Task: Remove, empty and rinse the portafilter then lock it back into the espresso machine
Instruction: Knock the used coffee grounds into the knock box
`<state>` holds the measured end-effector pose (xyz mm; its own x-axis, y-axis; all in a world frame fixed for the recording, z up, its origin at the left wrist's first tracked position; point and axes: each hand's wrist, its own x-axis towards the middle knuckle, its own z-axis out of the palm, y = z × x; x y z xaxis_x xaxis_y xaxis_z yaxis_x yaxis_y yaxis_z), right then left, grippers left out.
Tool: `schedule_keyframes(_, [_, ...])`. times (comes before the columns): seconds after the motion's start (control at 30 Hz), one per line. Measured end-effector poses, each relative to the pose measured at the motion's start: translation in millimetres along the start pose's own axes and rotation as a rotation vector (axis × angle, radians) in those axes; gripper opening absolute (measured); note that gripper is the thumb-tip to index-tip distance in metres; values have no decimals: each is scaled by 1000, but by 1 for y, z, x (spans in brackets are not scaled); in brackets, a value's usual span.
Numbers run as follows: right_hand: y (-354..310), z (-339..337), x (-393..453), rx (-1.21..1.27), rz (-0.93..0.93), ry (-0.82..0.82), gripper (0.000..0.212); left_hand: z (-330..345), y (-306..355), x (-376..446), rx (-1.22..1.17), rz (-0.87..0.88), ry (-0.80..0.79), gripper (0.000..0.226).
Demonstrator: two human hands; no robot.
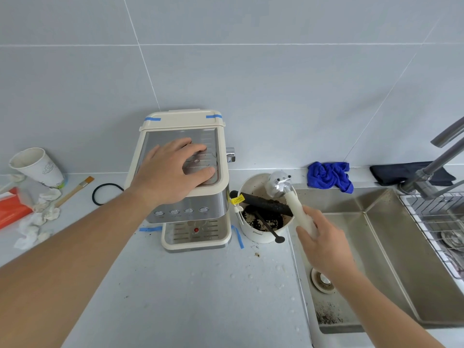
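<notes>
The cream and steel espresso machine stands on the counter against the tiled wall. My left hand rests flat on its metal top, fingers spread. My right hand grips the white handle of the portafilter. Its metal head is turned face down over the white knock box, right of the machine. A black bar crosses the box, and dark coffee grounds lie inside it.
A steel sink with a drain and some grounds lies at right, with a faucet and wire rack. A blue cloth sits behind it. At left: paper cup, brush, crumpled tissues, black ring.
</notes>
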<state>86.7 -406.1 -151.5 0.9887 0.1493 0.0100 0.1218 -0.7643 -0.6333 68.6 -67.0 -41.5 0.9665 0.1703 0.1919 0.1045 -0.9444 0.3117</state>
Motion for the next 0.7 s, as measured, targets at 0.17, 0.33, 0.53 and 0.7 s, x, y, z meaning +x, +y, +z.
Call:
schedule_keyframes(0.17, [-4, 6, 0, -167, -34, -81, 48, -1, -1, 1, 9, 1, -2, 61])
schedule_keyframes(0.33, [-5, 4, 1, -166, -31, -77, 47, 0, -1, 0, 11, 0, 5, 62])
schedule_keyframes(0.53, [-10, -3, 1, -84, -58, 14, 45, 1, 0, 0, 5, -8, -6, 62])
schedule_keyframes(0.7, [-6, 1, 0, -107, -19, -73, 49, -1, 1, -1, 14, -13, -8, 63])
